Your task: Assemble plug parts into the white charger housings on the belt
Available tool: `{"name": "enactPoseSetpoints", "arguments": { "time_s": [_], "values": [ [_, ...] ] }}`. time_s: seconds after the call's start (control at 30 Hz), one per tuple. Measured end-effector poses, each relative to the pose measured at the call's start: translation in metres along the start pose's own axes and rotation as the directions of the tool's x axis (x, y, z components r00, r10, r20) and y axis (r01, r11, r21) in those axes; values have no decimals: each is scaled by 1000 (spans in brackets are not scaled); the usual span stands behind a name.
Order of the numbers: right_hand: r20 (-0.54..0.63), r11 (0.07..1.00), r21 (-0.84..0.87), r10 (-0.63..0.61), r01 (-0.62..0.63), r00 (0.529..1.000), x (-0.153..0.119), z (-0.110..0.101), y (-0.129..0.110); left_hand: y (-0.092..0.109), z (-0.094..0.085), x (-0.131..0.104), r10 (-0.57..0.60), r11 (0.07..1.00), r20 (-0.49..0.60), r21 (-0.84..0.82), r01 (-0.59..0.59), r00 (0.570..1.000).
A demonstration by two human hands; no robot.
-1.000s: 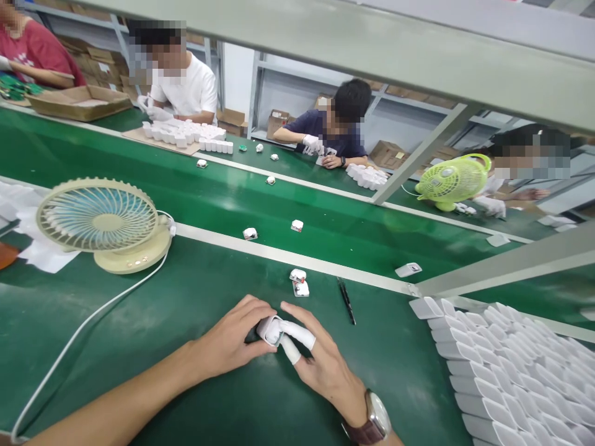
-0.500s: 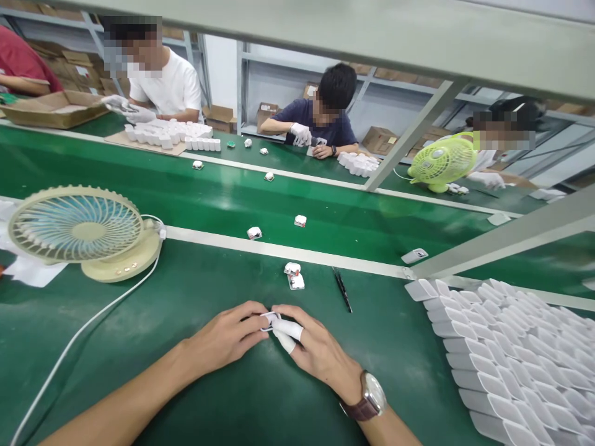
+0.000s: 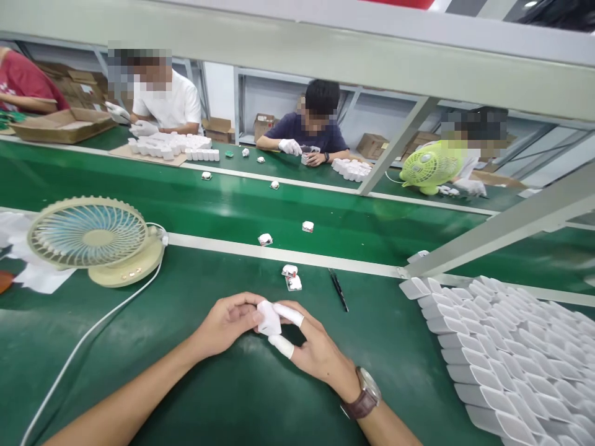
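Note:
Between my two hands, over the green table [image 3: 195, 396], is a small white plastic housing [image 3: 269, 318]. My left hand [image 3: 232, 324] pinches its left side between thumb and fingers. From the right, my right hand [image 3: 312, 344] grips the same housing; its thumb and index finger wear white finger cots, and a brown-strapped watch is on the wrist. Just beyond my hands lie two small white parts on clear bases [image 3: 292, 279], touching each other. A black pen-like tool [image 3: 338, 290] rests to their right.
Rows of white open-ended housings [image 3: 515, 359] fill the right side. A beige fan [image 3: 95, 238] with a white cable [image 3: 100, 328] stands left. Beyond a pale rail [image 3: 288, 255], a green belt [image 3: 223, 210] carries small white parts. Co-workers sit opposite; metal posts [image 3: 493, 217] slant at right.
The white housing has turned in my hands, so a broad smooth face now shows. My left fingers have shifted their hold. Parts on the belt have moved slightly right, and the view has tilted.

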State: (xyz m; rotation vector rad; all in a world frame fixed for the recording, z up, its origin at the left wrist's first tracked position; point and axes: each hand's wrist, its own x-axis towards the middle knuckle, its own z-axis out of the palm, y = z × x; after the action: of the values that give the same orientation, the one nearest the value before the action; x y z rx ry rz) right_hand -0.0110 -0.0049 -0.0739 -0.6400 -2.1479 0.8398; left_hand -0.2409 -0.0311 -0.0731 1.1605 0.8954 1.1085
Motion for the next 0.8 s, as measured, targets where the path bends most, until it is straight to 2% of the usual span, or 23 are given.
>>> {"name": "enactPoseSetpoints", "arguments": {
  "time_s": [0.07,0.17,0.33,0.43,0.63,0.8],
  "values": [
    [-40,995,99,25,-21,999,-1,3,5,2,1,1,-74,988,38,-130,79,997],
    [-52,986,158,59,-50,997,-2,5,9,1,2,1,-123,965,52,-225,132,991],
    [-37,984,165,81,-74,996,-1,4,10,-2,1,3,-157,951,36,-262,161,987],
    [-47,987,148,68,-61,997,-1,4,9,0,2,3,-166,959,13,-231,165,986],
    [-8,992,-127,-17,16,1000,0,1,-1,2,8,3,-179,983,-88,-58,174,980],
    [76,907,-403,-103,125,992,-1,4,-1,-19,-7,4,-134,984,-144,95,149,980]
  ]
}}
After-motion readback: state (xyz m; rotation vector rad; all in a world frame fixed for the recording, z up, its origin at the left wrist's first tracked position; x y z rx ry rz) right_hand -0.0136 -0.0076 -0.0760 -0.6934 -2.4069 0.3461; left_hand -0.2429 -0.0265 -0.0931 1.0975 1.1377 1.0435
